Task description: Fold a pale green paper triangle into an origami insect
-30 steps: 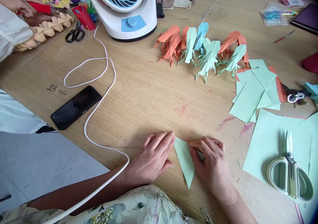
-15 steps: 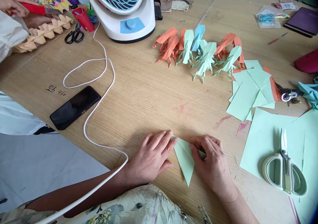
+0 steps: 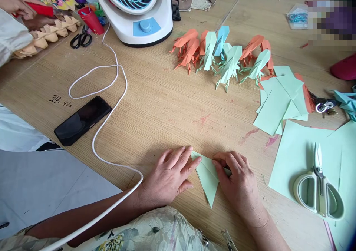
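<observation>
Both hands press flat on a folded green paper on the counter: left hand spread beside it, right hand fingertips pinning its edge.

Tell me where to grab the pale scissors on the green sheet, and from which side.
Take the scissors by the two handle loops, coming from the near table edge. They lie flat on the green sheet, loops toward the person, closed blades pointing away.

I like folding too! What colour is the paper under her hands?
Pale mint green folded paper, clearest in the head view.
</observation>
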A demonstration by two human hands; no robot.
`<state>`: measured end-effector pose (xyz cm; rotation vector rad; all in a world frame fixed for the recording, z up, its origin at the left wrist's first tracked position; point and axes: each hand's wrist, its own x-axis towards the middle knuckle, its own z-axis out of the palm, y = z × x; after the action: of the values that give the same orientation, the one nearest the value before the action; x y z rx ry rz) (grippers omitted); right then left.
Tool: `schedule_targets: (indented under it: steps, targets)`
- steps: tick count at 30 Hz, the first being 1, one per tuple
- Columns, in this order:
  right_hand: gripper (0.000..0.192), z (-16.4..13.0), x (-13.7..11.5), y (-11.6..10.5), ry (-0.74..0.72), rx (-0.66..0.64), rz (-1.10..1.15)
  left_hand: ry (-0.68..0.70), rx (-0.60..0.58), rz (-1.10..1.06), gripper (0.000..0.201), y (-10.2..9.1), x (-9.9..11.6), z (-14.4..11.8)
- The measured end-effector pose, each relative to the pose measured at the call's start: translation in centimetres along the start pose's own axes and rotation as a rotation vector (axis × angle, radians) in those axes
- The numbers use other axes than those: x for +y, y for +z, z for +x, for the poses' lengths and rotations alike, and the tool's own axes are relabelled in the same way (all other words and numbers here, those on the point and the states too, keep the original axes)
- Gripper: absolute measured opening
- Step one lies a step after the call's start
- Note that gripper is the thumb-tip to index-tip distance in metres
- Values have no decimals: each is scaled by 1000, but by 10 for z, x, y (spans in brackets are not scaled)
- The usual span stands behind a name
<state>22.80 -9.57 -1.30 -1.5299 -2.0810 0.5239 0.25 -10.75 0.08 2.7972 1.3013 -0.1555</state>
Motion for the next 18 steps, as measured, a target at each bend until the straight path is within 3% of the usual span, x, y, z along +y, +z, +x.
schedule_targets:
  steps: [18]
  targets:
    - [9,0,-2,1,14,0,13,2,-13,-14,73,1,0,0]
